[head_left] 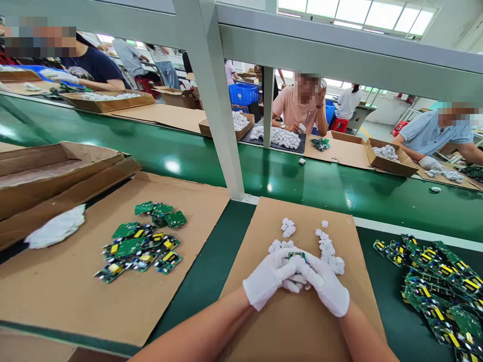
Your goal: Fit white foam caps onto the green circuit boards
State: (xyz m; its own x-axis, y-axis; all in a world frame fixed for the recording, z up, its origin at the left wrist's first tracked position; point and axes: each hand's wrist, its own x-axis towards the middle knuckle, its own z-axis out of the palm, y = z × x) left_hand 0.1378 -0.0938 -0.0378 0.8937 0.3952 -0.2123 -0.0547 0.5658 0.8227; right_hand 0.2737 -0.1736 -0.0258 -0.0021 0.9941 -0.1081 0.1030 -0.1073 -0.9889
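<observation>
Together, the white-gloved left hand (pixel 269 281) and right hand (pixel 326 286) meet at the middle of a cardboard sheet (pixel 302 332) on the worktop, fingers curled inward and pinching a small green circuit board (pixel 296 256) between them, both bare forearms angling in from below. Just beyond the fingertips lie scattered white plastic pieces (pixel 327 249) on the same sheet. Farther out, a heap of circuit boards (pixel 439 286) sits to the right and another pile of boards (pixel 141 246) lies on cardboard to the left.
</observation>
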